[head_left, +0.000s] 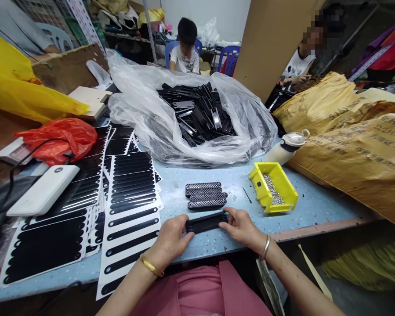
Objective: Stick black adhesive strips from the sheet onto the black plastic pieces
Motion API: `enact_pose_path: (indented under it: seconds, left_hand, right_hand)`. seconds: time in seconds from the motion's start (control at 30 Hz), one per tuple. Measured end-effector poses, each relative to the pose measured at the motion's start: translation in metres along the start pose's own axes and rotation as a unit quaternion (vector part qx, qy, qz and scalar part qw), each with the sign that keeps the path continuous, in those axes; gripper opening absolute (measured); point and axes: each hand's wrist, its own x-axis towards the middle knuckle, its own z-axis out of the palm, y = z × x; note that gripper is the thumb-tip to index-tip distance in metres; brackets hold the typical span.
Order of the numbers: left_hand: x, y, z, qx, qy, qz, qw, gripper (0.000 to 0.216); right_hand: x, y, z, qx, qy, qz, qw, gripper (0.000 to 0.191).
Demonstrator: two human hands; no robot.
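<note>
My left hand (173, 237) pinches the left end of a flat black strip-like piece (205, 223), just above the table's front edge. At its other end, my right hand (241, 224) grips it between thumb and fingers. Right behind the piece lie several black perforated bars (206, 195), side by side on the table. To the left are white sheets of black rounded strips (133, 224), some strips peeled away or spaced apart. A yellow bin (261, 186) of small metal parts (273, 191) stands right of my right hand.
A clear plastic bag (144, 127) full of black plastic parts (200, 114) lies at the back. A white bottle (283, 147) stands beside brown sacks (355, 149) on the right. A white power bank (44, 189) and red bag (63, 139) lie left. Two people sit beyond.
</note>
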Motion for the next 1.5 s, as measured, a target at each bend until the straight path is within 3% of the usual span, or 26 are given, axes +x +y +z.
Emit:
enact_pose_path:
  seconds: [0.1, 0.2, 0.3, 0.6, 0.77, 0.97, 1.2, 1.33, 1.5]
  left_hand:
    - [0.001, -0.001, 0.008, -0.045, 0.055, 0.009, 0.997, 0.018]
    - [0.004, -0.002, 0.012, -0.051, 0.126, 0.042, 0.990, 0.022]
    - [0.009, -0.005, 0.013, -0.056, 0.159, 0.056, 0.984, 0.017]
    - [0.019, -0.009, 0.011, -0.105, 0.146, -0.011, 0.984, 0.015]
    - [0.023, -0.012, 0.006, -0.145, 0.131, -0.010, 0.981, 0.019]
    - [0.019, -0.017, 0.013, -0.237, 0.224, -0.014, 0.945, 0.034]
    - [0.019, -0.009, 0.031, -0.269, 0.189, 0.003, 0.945, 0.046]
    - [0.016, -0.012, 0.028, -0.268, 0.195, 0.006, 0.943, 0.045]
    - [0.028, -0.013, 0.019, -0.241, 0.222, -0.015, 0.945, 0.046]
  right_hand:
    - [0.001, 0.001, 0.008, 0.009, 0.049, 0.003, 0.999, 0.024]
    - [0.001, 0.006, 0.016, -0.014, 0.132, -0.055, 0.990, 0.018]
    - [0.001, 0.012, 0.018, -0.031, 0.185, -0.105, 0.977, 0.013]
    - [0.014, 0.022, 0.012, 0.032, 0.175, -0.076, 0.981, 0.038]
    - [0.025, 0.022, 0.002, 0.089, 0.102, -0.019, 0.991, 0.050]
    - [0.033, 0.022, -0.011, 0.067, 0.083, -0.027, 0.994, 0.039]
    - [0.037, 0.004, -0.005, -0.047, 0.100, -0.122, 0.986, 0.030]
    - [0.040, 0.007, -0.006, -0.031, 0.118, -0.110, 0.986, 0.031]
    - [0.069, 0.014, -0.011, -0.065, 0.168, -0.095, 0.979, 0.030]
